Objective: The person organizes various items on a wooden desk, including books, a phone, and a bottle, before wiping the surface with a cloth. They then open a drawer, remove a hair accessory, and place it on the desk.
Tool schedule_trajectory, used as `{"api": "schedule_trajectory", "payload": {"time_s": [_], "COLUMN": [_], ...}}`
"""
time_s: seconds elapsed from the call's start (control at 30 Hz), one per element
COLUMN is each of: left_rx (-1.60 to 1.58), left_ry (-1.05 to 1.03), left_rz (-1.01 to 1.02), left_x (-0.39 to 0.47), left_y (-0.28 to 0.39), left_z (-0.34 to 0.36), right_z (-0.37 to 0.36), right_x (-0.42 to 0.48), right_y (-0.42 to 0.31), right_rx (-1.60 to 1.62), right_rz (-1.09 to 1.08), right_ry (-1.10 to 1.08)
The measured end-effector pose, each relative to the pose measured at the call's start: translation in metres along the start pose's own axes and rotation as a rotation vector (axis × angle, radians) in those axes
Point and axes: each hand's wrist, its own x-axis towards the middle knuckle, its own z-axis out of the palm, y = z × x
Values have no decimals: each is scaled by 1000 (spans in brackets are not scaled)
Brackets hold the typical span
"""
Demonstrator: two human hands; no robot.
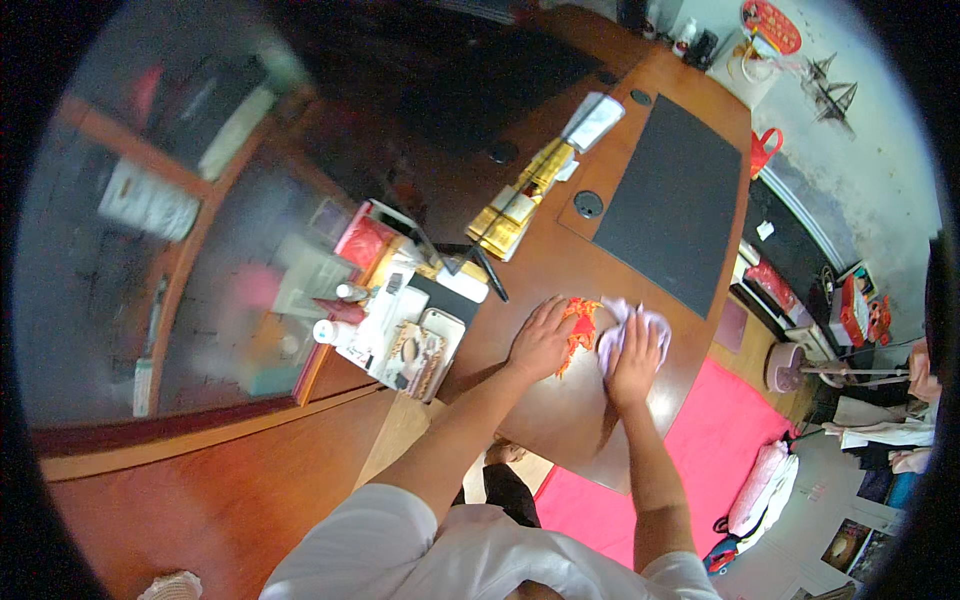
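Observation:
My right hand (634,364) lies over a crumpled lilac cloth (660,341), holding it against the brown wooden desk (517,409). Left of it, my left hand (536,343) has its fingers over the edge of a ragged-edged red and orange piece (581,334), which looks like a flame-shaped decoration. Part of that piece is hidden under the fingers, and whether they grip it or only rest on it is unclear. Both forearms reach forward over the near end of the desk.
Left of my hands stand a smartphone (442,326), a patterned box (415,356), white bottles (335,332) and a pen (491,275). Gold packets (504,221) line a glass partition (225,300). Beyond lies a black desk mat (675,202). A pink mat (735,427) covers the floor at right.

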Motion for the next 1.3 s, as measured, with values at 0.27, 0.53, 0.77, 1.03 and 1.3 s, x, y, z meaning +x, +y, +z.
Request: {"api": "schedule_trajectory", "payload": {"time_s": [0.27,0.53,0.77,1.03,1.3], "left_rx": [-651,-1451,-1650,-1758,-1643], "left_ry": [-66,-237,216,246,221], "left_rz": [-74,-765,-769,-679,-757], "left_x": [-79,-197,-249,-266,-283], "left_y": [55,20,-13,-7,-15], "left_z": [-53,-161,-212,-228,-243], "right_z": [-14,-56,-326,-512,-285], "right_x": [-149,-96,119,201,176], "right_y": [-60,-59,-242,-383,-289], "right_rx": [72,393,358,-379,-282], "right_rz": [92,-8,-760,-946,-1119], "right_ry": [-17,83,629,1197,695]}}
